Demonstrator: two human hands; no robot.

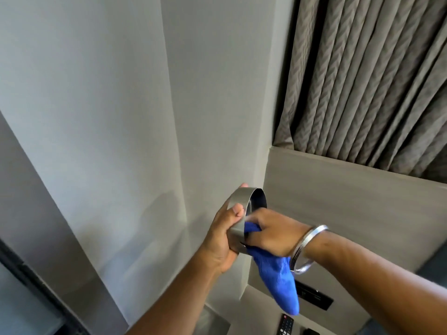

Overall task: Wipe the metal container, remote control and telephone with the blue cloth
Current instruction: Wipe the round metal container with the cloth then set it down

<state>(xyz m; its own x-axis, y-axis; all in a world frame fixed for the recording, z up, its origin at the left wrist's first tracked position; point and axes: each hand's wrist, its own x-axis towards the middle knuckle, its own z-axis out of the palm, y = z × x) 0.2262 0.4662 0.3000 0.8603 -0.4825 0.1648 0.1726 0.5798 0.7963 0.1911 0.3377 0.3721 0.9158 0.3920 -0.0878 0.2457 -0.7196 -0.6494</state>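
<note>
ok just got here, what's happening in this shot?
A person is cleaning a round brushed-metal container. The left hand holds it up in the air by its side, open end turned toward the right hand, which is pushing a bright blue cloth inside. A black remote control lies on the surface below, untouched. No telephone clearly visible.

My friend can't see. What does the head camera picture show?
A left hand holds up a metal container while the right hand wipes inside it with a blue cloth. Below lies a remote; behind are a grey wall and curtains.
</note>
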